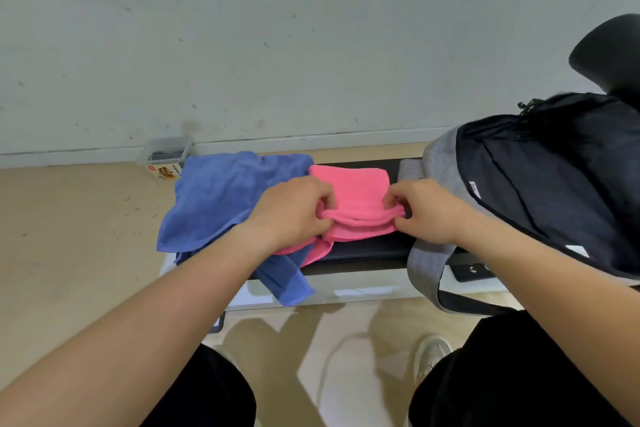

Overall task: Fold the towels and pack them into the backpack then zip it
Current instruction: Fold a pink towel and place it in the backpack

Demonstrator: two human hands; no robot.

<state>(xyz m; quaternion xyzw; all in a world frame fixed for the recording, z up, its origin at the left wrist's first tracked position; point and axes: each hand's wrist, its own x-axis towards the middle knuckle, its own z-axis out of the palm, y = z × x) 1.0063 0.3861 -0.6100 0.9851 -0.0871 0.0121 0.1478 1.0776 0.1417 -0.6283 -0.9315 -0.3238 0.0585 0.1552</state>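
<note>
A pink towel [353, 191] lies partly folded on a low black-topped bench [367, 248]. My left hand [294, 211] pinches its near folded edge on the left, and my right hand [426, 210] pinches the same edge on the right. A blue towel [221, 194] lies crumpled to the left of the pink one, partly under my left forearm, with a corner hanging over the bench's front. At the right stands a grey and black backpack [554, 177], its main compartment open toward me and a grey strap hanging down.
A small clear box with a labelled carton [166, 158] sits on the wooden floor by the wall, behind the blue towel. A dark chair part [613, 55] rises behind the backpack. My legs and a shoe are below the bench.
</note>
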